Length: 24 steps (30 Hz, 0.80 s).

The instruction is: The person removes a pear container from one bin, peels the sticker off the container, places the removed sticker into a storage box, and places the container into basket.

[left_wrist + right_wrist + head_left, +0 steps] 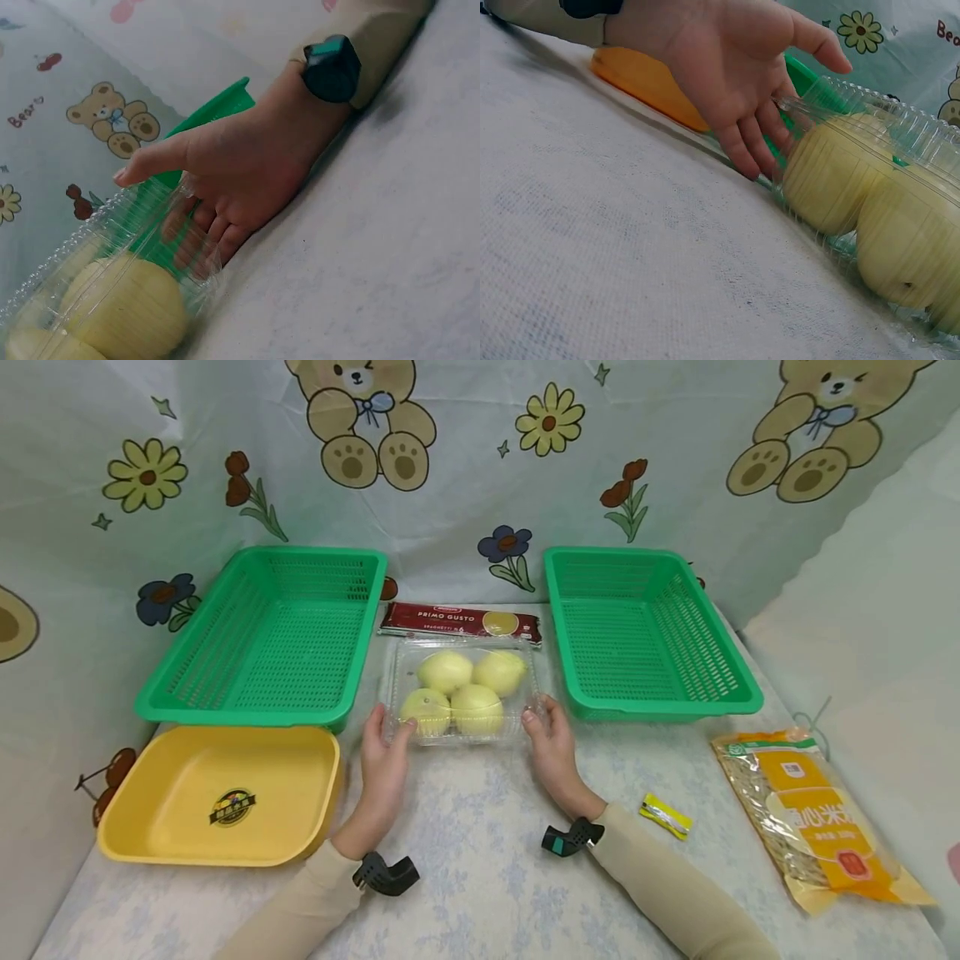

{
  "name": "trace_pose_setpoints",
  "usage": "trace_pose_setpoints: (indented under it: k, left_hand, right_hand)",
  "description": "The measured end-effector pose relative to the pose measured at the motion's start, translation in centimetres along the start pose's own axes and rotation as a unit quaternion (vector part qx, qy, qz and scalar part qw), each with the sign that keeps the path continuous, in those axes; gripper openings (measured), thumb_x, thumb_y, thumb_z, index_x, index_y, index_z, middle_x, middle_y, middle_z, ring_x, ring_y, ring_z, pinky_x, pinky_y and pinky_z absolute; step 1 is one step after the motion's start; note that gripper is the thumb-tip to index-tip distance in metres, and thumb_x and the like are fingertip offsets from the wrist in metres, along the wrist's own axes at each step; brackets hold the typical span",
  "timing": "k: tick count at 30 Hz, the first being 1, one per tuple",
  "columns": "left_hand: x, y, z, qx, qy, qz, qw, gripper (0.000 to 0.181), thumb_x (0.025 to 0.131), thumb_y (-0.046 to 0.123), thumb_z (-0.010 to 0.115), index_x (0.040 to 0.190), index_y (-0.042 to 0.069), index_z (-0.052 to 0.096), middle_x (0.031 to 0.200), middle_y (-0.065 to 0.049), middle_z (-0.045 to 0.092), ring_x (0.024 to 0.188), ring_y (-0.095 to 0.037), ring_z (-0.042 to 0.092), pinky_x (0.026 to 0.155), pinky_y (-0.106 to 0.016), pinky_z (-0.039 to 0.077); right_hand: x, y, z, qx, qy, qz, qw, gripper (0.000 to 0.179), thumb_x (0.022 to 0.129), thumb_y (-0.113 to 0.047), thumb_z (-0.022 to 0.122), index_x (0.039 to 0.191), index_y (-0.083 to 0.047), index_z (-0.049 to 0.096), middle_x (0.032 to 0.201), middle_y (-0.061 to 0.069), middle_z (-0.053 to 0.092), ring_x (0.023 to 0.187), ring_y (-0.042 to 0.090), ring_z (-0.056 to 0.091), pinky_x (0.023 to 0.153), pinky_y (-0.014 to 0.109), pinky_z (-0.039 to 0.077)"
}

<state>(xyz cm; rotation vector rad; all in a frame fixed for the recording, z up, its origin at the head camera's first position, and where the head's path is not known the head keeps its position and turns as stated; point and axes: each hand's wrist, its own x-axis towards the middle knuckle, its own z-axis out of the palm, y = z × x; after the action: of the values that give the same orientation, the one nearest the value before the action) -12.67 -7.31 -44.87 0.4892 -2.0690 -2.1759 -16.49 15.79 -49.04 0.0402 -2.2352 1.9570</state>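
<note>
A clear plastic clamshell box (459,693) with several pale yellow round fruits rests on the table between two green baskets. My left hand (390,731) touches its left end, thumb on the lid corner and straight fingers against the side; the right wrist view shows this left hand (795,112) beside the box (870,195). My right hand (542,727) touches the right end the same way. In the left wrist view the right hand (161,210) has its thumb over the lid of the box (112,300) and its fingers low against the wall.
A green basket (240,714) stands at the back left and another green basket (660,706) at the back right. A yellow tray (165,793) lies front left. A spaghetti pack (459,621) lies behind the box. A small yellow sachet (665,816) and an orange bag (817,818) lie at right.
</note>
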Motion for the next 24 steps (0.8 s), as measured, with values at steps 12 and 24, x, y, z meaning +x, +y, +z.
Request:
trace_pose_setpoints:
  k: [12, 24]
  left_hand:
    - [0.6, 1.3, 0.5, -0.153, -0.032, -0.08, 0.9845, 0.072, 0.104, 0.027, 0.056, 0.163, 0.011, 0.018, 0.17, -0.015, 0.013, 0.153, -0.032, 0.023, 0.123, -0.06, 0.026]
    - [0.5, 4.9, 0.9, -0.24, -0.02, -0.141, 0.9604, 0.034, 0.1, 0.009, 0.055, 0.12, 0.023, 0.032, 0.126, -0.006, 0.039, 0.109, -0.024, 0.048, 0.105, -0.062, 0.047]
  right_hand:
    - [-0.1, 0.0, 0.1, 0.011, 0.0, 0.003, 0.9999, 0.044, 0.106, -0.012, 0.049, 0.144, 0.01, 0.042, 0.142, 0.029, 0.053, 0.133, 0.036, 0.051, 0.106, 0.02, 0.041]
    - [-0.2, 0.3, 0.0, 0.103, 0.006, -0.027, 0.9943, 0.045, 0.106, -0.017, 0.046, 0.139, 0.014, 0.042, 0.133, 0.022, 0.06, 0.109, -0.006, 0.058, 0.098, 0.013, 0.046]
